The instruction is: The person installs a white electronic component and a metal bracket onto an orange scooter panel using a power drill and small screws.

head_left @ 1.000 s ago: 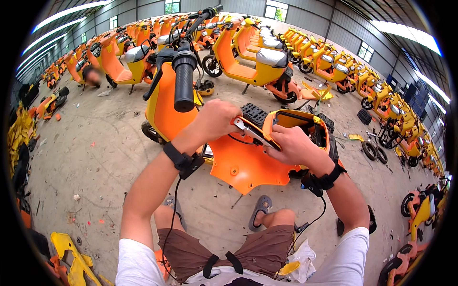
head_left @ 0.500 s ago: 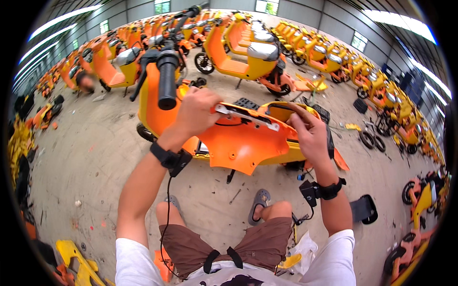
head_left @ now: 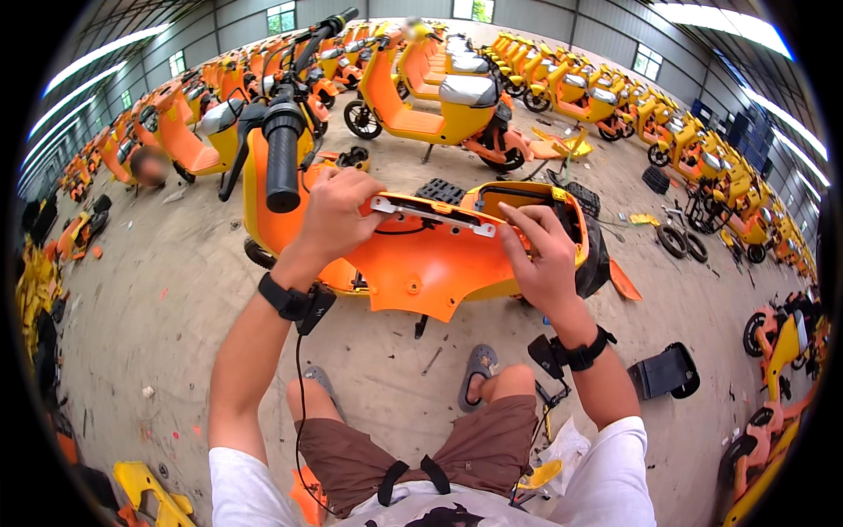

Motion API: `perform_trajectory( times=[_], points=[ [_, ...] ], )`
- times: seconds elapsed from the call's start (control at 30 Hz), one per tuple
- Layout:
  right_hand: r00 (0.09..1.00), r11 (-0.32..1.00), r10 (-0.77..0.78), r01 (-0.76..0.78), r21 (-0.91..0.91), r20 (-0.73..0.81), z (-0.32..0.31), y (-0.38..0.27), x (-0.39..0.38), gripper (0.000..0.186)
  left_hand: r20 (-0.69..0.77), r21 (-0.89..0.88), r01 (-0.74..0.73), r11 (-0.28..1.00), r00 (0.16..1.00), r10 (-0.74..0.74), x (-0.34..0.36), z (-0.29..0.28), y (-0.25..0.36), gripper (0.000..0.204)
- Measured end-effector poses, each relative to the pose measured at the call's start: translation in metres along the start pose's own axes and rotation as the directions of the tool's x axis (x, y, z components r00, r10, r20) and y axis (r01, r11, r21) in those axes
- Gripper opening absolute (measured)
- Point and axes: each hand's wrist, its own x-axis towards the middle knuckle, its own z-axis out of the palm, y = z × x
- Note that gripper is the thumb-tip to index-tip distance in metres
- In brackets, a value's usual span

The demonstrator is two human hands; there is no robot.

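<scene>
My left hand (head_left: 344, 211) is closed on the upper left edge of an orange plastic scooter panel (head_left: 408, 270). A silver metal bracket (head_left: 430, 216) runs along the panel's upper edge, with a thin black cable below it. At the panel's right end is my right hand (head_left: 543, 256), its index finger and thumb stretched out and apart; whether the thumb touches the panel is hard to tell. Behind the panel stands a yellow and orange scooter, its open yellow seat compartment (head_left: 569, 208) just beyond my right hand. The scooter's black handlebar grip (head_left: 282, 158) rises beyond my left hand.
Rows of scooters fill the far hall; a nearer yellow one (head_left: 457, 119) stands across from me. A wrench (head_left: 431, 361) lies on the floor between my feet. To the right are a black tray-like part (head_left: 665, 372) and loose tyres (head_left: 683, 241). Yellow panels (head_left: 145, 492) lie lower left.
Both hands and the panel have shifted slightly left in view. My right hand's fingers have loosened and spread from the panel's right end. More of the open seat compartment shows.
</scene>
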Motion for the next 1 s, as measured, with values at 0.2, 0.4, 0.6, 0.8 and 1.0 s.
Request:
perform_trajectory(
  times=[0.2,0.4,0.6,0.8,1.0],
  points=[
    [0.95,0.921,0.173,-0.25,0.3,0.258,0.033,-0.054,0.027,0.017,0.0,0.137,-0.044,0.99,0.999,0.044,-0.002,0.012,-0.003,0.021],
    [0.992,0.924,0.017,-0.063,0.378,0.124,0.082,-0.043,0.042,0.014,-0.041,0.219,-0.101,0.971,0.993,0.113,0.003,0.019,-0.001,0.019],
    [0.998,0.961,0.023,-0.037,0.275,0.054,0.104,-0.046,0.034,0.012,-0.011,0.252,-0.12,0.96,0.992,0.127,-0.002,0.019,-0.006,0.015],
    [0.999,0.993,0.03,-0.029,0.113,-0.012,0.104,-0.056,0.034,0.013,-0.033,0.24,-0.129,0.962,0.99,0.141,0.001,0.019,-0.003,0.015],
    [0.984,0.956,0.179,-0.169,0.238,-0.019,0.108,-0.05,0.03,0.013,-0.017,0.26,-0.139,0.956,0.989,0.148,0.003,0.022,0.001,0.015]
  ],
)
